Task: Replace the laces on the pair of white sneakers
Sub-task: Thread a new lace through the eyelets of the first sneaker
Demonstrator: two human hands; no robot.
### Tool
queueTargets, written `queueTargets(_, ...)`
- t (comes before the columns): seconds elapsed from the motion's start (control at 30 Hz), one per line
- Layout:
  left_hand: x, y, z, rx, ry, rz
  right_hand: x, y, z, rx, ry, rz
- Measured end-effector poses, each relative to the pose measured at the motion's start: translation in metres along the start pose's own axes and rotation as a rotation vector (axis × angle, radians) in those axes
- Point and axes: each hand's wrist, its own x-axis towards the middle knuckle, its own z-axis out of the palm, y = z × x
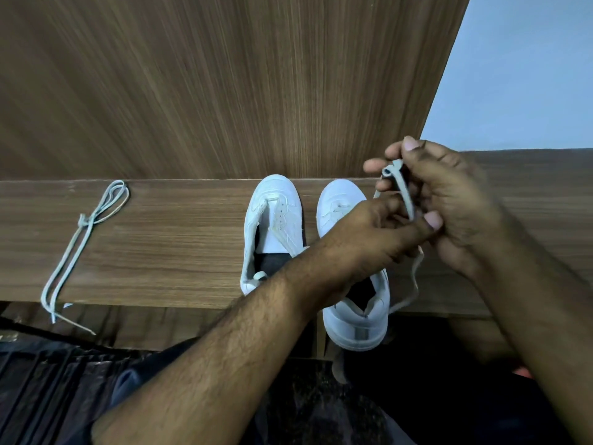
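Note:
Two white sneakers stand side by side on a wooden shelf [179, 252], toes toward the back panel. The left sneaker [272, 220] has no lace in it. The right sneaker [356, 319] is partly hidden by my left forearm, and its heel overhangs the shelf's front edge. Above and to the right of that shoe, both hands hold a grey-white lace [405, 191]. My right hand [449, 200] pinches its folded upper part. My left hand [391, 232] grips it lower down. Its loose end [414, 284] hangs beside the right sneaker.
A second lace [81, 239], knotted into a bundle, lies on the shelf at the far left, its ends dangling over the front edge. A wood-grain panel [224, 85] rises behind the shelf. A pale blue wall [526, 75] shows at the upper right.

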Motion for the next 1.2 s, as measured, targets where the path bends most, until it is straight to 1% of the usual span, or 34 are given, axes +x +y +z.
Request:
queueTargets(0.1,-0.004,0.007,-0.005,0.000,0.010,-0.022,0.003,0.004,-0.005,-0.068,0.035,-0.009)
queueTargets(0.17,-0.005,0.013,-0.009,0.028,0.068,0.018,0.006,0.008,-0.009,-0.155,0.131,0.000)
queueTargets(0.27,-0.003,0.021,-0.023,-0.030,0.280,0.099,0.012,0.014,-0.019,-0.187,0.290,0.053)
queueTargets(0.37,-0.003,0.023,-0.041,-0.109,0.434,0.118,0.016,0.018,-0.025,-0.132,0.336,0.102)
queueTargets(0.47,-0.002,0.018,-0.051,-0.177,0.473,0.128,0.018,0.021,-0.022,-0.110,0.341,0.135)
queueTargets(0.6,0.002,0.015,-0.055,-0.205,0.432,0.145,0.020,0.025,-0.022,-0.123,0.359,0.209)
queueTargets(0.67,0.001,0.016,-0.056,-0.239,0.451,0.152,0.019,0.028,-0.023,-0.237,0.329,0.256)
queueTargets(0.7,0.002,0.015,-0.056,-0.248,0.455,0.156,0.018,0.030,-0.025,-0.348,0.306,0.262)
queueTargets(0.73,0.003,0.014,-0.056,-0.243,0.458,0.156,0.017,0.033,-0.026,-0.506,0.284,0.218)
queueTargets(0.77,0.004,0.012,-0.055,-0.232,0.458,0.151,0.014,0.032,-0.025,-0.673,0.253,0.130)
queueTargets(0.8,0.006,0.010,-0.055,-0.228,0.457,0.145,0.013,0.032,-0.023,-0.799,0.203,0.031)
queueTargets(0.83,0.007,0.009,-0.054,-0.237,0.454,0.137,0.011,0.031,-0.018,-0.861,0.140,-0.048)
queueTargets(0.87,0.009,0.008,-0.052,-0.263,0.457,0.127,0.008,0.030,-0.010,-0.847,0.062,-0.088)
queueTargets(0.9,0.010,0.008,-0.051,-0.308,0.464,0.116,0.004,0.029,-0.001,-0.802,-0.029,-0.089)
queueTargets(0.97,0.011,0.011,-0.047,-0.443,0.489,0.088,-0.001,0.032,0.016,-0.749,-0.190,-0.055)
queueTargets(1.0,0.011,0.013,-0.047,-0.503,0.500,0.079,-0.003,0.034,0.021,-0.730,-0.241,-0.037)
queueTargets(1.07,0.012,0.014,-0.049,-0.577,0.518,0.089,-0.007,0.036,0.023,-0.640,-0.304,0.007)
queueTargets(1.13,0.013,0.015,-0.053,-0.614,0.537,0.116,-0.007,0.034,0.017,-0.545,-0.317,0.052)
queueTargets(1.2,0.014,0.015,-0.056,-0.658,0.548,0.125,-0.006,0.030,0.013,-0.458,-0.310,0.055)
